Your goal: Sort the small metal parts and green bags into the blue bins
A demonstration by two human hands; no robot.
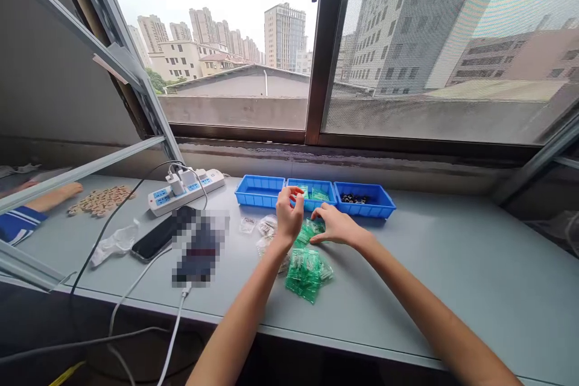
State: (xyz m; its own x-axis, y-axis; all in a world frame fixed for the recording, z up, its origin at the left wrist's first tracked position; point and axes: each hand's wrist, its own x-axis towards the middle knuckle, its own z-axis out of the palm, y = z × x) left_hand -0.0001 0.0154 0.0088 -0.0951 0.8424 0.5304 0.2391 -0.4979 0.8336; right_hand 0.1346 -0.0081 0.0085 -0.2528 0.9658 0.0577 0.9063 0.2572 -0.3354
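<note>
My left hand is raised just in front of the middle blue bin, its fingers curled together; whatever they may hold is hidden. My right hand is beside it, thumb and fingers apart, with the fingertips at a small heap of green plastic packets. Nearer the table's front edge lies a larger pile of green packets. Clear packets with pale contents lie left of my left wrist, partly covered by it. More green packets are inside the middle bin.
The right bin contains small dark pieces; the left bin adjoins the middle one. Leftward are a power strip with cables, a black phone, a crumpled plastic bag and small wooden pieces. Another person's arm rests far left.
</note>
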